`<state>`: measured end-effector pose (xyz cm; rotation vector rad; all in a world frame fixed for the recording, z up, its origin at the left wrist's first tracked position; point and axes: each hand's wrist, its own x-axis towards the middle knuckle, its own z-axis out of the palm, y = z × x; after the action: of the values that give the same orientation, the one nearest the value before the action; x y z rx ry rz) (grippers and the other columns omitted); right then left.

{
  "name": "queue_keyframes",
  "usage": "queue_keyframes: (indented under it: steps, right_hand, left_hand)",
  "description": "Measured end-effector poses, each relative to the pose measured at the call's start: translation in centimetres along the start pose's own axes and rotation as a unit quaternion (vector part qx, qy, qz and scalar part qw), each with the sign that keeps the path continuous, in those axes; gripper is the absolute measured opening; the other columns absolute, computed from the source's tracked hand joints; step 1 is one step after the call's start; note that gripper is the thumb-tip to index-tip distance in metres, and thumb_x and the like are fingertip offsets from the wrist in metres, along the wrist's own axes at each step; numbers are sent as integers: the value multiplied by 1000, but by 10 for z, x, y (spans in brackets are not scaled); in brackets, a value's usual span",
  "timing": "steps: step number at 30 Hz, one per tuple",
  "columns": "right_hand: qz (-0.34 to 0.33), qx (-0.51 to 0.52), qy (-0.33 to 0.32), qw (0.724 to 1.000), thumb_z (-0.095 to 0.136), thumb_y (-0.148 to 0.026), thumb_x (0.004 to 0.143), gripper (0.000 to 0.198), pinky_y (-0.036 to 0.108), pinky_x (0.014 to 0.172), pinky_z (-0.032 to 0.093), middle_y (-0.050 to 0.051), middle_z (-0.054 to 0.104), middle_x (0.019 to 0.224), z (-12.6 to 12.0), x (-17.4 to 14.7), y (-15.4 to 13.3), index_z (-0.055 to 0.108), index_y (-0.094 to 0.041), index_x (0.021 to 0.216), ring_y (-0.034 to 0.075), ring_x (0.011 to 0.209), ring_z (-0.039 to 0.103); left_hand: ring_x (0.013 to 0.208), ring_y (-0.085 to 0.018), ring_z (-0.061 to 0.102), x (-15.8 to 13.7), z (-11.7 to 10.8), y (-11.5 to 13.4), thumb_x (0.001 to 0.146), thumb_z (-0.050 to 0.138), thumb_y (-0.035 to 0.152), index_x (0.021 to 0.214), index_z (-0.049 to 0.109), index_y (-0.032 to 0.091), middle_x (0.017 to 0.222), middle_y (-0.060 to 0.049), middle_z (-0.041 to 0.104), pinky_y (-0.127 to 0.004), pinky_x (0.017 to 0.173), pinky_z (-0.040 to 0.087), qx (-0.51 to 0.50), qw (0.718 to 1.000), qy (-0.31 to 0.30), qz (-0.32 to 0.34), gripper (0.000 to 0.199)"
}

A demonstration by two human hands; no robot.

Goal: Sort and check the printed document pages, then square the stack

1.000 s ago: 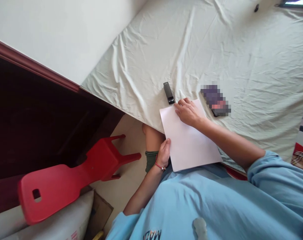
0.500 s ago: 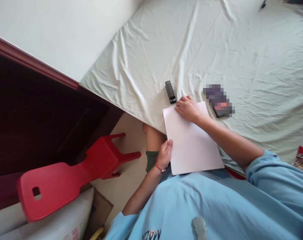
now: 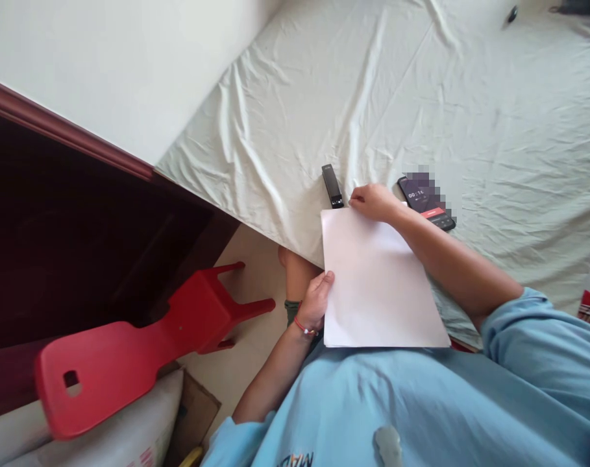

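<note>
A stack of white paper sheets [image 3: 382, 292] lies partly on the bed edge and partly over my lap. My left hand [image 3: 317, 298] grips its left edge, thumb on top and the other fingers underneath. At the top edge of the sheets, my right hand [image 3: 372, 201] is closed, its fingers curled over the edge; what the fingertips pinch, if anything, is hidden. Just left of those fingertips, a black stapler [image 3: 332, 186] rests on the bedsheet. To the right of my right wrist lies a phone [image 3: 428, 204] showing a timer, partly blurred.
The bed has a wrinkled pale sheet [image 3: 295, 130]. A red plastic chair [image 3: 114, 357] stands on the floor at left, beside a white sack [image 3: 143, 415] and dark wooden furniture [image 3: 71, 227]. A small black object [image 3: 513, 13] lies far back on the bed.
My right hand has gone from lying flatter on the paper to curled fingers at its top edge. The sheets have shifted slightly toward me; my left hand keeps its hold.
</note>
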<state>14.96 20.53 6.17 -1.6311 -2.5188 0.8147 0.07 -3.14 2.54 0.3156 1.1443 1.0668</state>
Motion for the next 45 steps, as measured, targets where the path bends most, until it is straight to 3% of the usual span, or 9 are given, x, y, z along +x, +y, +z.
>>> queue_keyframes:
  steps: [3,7,11,16,32,36,38,41,45]
  right_hand:
    - [7,31,76,997,49,-32,96,36,41,93,49,12,75,108,-6,16,2,72,-17,119,30,106,65]
    - [-141,48,139,979,47,-46,98,59,52,117,33,14,54,149,-8,49,3,50,-16,149,33,138,46]
    - [-199,45,57,977,39,-55,99,69,54,125,20,13,31,166,-1,84,6,40,-15,156,34,154,22]
    - [-159,43,9,986,31,-58,100,68,53,124,22,14,45,158,11,99,-1,44,-18,154,32,153,28]
    - [-35,61,82,994,32,-48,101,60,59,117,29,17,47,154,21,61,-33,44,-15,149,38,140,42]
    - [-90,67,209,972,35,-39,101,45,52,109,39,18,60,135,18,28,-25,58,-15,131,35,125,51]
    - [-115,56,229,965,33,-36,102,39,49,102,43,16,67,114,17,7,-18,67,-19,112,32,111,56]
    - [-172,54,194,964,37,-32,102,37,47,96,47,13,70,103,20,-19,-8,71,-21,100,30,102,58]
    - [-271,52,127,953,39,-26,101,37,47,105,45,11,72,121,29,-29,1,72,-19,115,28,114,58]
  left_hand:
    - [99,-32,73,-2,-2,5,71,86,56,101,73,8,97,-16,77,-42,94,56,-20,1000,-3,-16,58]
    - [97,-31,73,-3,-6,10,71,87,54,99,73,8,95,-15,77,-41,93,57,-30,999,-3,-23,56]
    - [95,-30,74,-3,-6,14,71,87,54,98,74,8,94,-15,77,-40,90,57,-28,999,-2,-21,55]
    - [91,-29,74,0,-5,20,68,88,55,95,74,8,89,-13,77,-38,87,58,-25,999,2,-20,56]
    - [93,-32,74,12,-7,19,62,90,59,90,72,8,87,-15,76,-42,87,58,-14,999,20,-23,61]
    - [95,-33,73,16,-11,14,63,89,60,91,73,7,88,-16,76,-43,87,57,-11,1000,18,-16,62]
    - [94,-32,73,17,-12,12,64,88,61,91,73,8,89,-15,76,-42,87,57,-10,1000,10,-17,62]
    - [92,-31,73,18,-14,10,66,87,62,92,73,9,89,-14,76,-41,86,57,-4,1000,5,-16,61]
    - [94,-29,73,20,-17,10,71,83,62,98,74,9,91,-13,76,-39,86,57,22,1000,3,6,60]
